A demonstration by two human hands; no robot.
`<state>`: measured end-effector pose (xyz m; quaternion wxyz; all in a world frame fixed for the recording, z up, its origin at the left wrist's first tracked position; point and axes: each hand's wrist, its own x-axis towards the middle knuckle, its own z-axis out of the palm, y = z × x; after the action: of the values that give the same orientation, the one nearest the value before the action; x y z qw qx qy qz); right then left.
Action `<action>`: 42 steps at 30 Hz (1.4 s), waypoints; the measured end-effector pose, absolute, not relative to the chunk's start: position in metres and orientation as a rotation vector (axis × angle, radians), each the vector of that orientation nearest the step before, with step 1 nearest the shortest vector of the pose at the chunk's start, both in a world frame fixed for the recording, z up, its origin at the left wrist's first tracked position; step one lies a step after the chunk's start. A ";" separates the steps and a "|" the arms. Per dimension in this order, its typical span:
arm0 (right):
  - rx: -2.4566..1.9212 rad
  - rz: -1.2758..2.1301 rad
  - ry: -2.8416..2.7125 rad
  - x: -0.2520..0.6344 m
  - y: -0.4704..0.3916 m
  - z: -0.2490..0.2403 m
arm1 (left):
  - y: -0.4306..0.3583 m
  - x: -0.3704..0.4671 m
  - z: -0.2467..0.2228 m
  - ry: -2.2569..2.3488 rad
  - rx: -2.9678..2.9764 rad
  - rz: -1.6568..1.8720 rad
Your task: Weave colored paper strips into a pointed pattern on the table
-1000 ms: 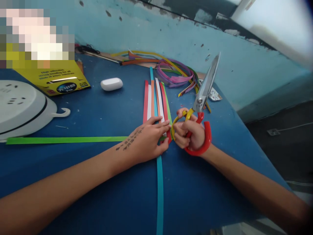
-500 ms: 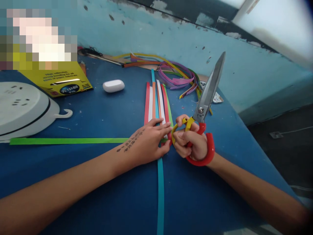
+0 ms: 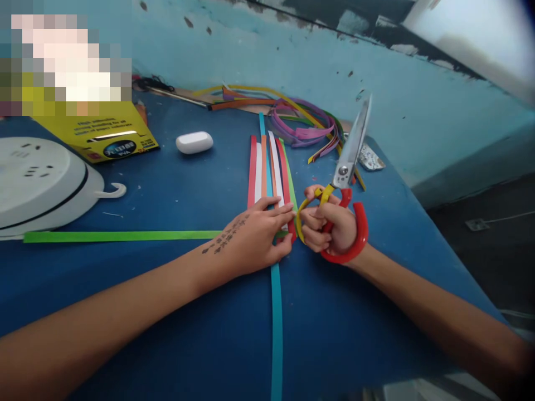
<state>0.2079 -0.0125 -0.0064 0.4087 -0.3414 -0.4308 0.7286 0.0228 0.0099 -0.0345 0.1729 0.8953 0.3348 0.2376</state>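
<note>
My left hand (image 3: pixel 261 231) lies over a row of paper strips, its fingers stretched out and pressing on them. Red, white, orange, blue, black and green strips (image 3: pixel 279 167) run away from me beneath the fingers. Crossing under the palm, a long green strip (image 3: pixel 125 236) reaches to the left. A blue strip (image 3: pixel 276 328) comes out below the hand toward me. Just right of it, my right hand (image 3: pixel 330 220) is closed around a pair of scissors (image 3: pixel 345 167) with red and yellow handles. Their blades point up, away from the strips, and look closed.
A white case (image 3: pixel 194 143) lies on the blue table (image 3: pixel 188 334). A round white power-strip reel (image 3: pixel 50 172) with a hook and a yellow glue packet (image 3: pixel 112 133) are at left. Coiled coloured strips (image 3: pixel 303 125) rest at the wall (image 3: pixel 292 55), near a patterned object (image 3: pixel 371 157).
My right hand has risen slightly, and the scissors' blades have tilted, appearing shorter and a little further left. My left hand stays on the strips. The view has shifted slightly.
</note>
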 end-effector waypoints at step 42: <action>-1.907 0.197 -1.853 0.288 0.036 -0.016 | 0.011 0.018 -0.018 0.978 2.658 0.528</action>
<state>0.2883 0.0355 -0.0161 0.2355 -0.6952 -0.6753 0.0716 0.0179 0.0106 -0.0180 0.1300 0.9148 0.3364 0.1817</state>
